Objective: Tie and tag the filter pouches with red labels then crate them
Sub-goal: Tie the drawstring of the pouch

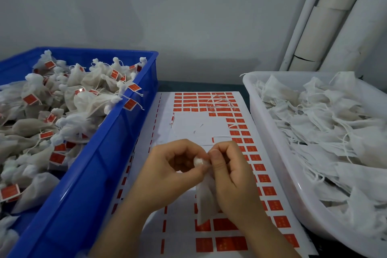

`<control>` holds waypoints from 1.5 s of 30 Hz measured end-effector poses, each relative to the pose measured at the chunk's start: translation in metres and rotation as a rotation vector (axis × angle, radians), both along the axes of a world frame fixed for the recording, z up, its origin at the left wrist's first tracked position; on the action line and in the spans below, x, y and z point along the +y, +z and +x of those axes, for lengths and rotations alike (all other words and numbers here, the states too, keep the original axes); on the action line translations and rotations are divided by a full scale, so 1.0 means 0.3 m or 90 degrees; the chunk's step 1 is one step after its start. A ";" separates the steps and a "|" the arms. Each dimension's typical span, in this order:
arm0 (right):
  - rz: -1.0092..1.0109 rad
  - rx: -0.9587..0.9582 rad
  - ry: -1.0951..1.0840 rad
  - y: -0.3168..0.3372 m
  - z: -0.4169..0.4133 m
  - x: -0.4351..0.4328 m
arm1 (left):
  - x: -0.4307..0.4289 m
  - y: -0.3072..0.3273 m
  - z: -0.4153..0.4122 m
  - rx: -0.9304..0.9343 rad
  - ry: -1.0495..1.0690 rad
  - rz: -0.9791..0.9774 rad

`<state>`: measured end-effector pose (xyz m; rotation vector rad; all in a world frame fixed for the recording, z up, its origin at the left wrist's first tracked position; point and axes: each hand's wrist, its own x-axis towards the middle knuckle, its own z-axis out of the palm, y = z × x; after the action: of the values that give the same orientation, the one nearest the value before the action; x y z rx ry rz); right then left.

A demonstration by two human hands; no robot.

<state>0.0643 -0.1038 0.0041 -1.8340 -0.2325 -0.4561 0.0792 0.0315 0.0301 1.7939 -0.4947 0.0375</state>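
The left hand and right hand meet fingertip to fingertip, and both grip one pouch. The left hand's fingers are curled, with thumb and fingertips pinching the pouch's bunched white neck. The right hand's thumb and forefinger pinch the same neck from the other side. The pouch body hangs down from the pinch, between the wrists and partly under the right palm. Whether either hand also holds a string is too small to tell.

Under both hands lies a white sheet. Red labels run in rows beyond the fingers, down the strip beside the right hand and below the wrists. The patch just beyond the fingertips is bare white backing. Farther beyond the hands a few loose strings lie across the labels.

Left of the left hand, touching the sheet's edge, stands a blue crate. It is heaped with tagged pouches, their necks knotted and red labels hanging on strings.

Right of the right hand sits a white tray, piled with flat loose pouches that have trailing strings and no labels.

Well beyond the right hand, behind the tray, pale pipes lean up against a grey wall.
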 end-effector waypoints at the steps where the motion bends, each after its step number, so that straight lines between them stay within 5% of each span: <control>1: 0.005 -0.003 -0.004 0.000 -0.001 0.001 | -0.001 0.000 -0.001 -0.007 0.004 0.003; 16: -0.006 -0.080 -0.073 0.000 -0.007 0.023 | -0.009 -0.019 -0.002 0.048 0.025 0.032; 31: 0.094 0.029 -0.060 0.007 -0.004 0.000 | -0.025 -0.039 -0.001 0.020 -0.020 0.044; 37: 0.269 0.166 0.047 0.021 -0.008 0.005 | -0.024 -0.035 0.002 -0.086 0.068 0.033; 45: 0.500 0.276 0.206 0.018 -0.003 0.018 | -0.038 -0.020 0.002 -0.038 0.093 -0.099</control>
<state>0.0633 -0.0984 0.0094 -1.0546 -0.0329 0.0912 0.0798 0.0200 0.0242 1.6775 -0.3907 0.2259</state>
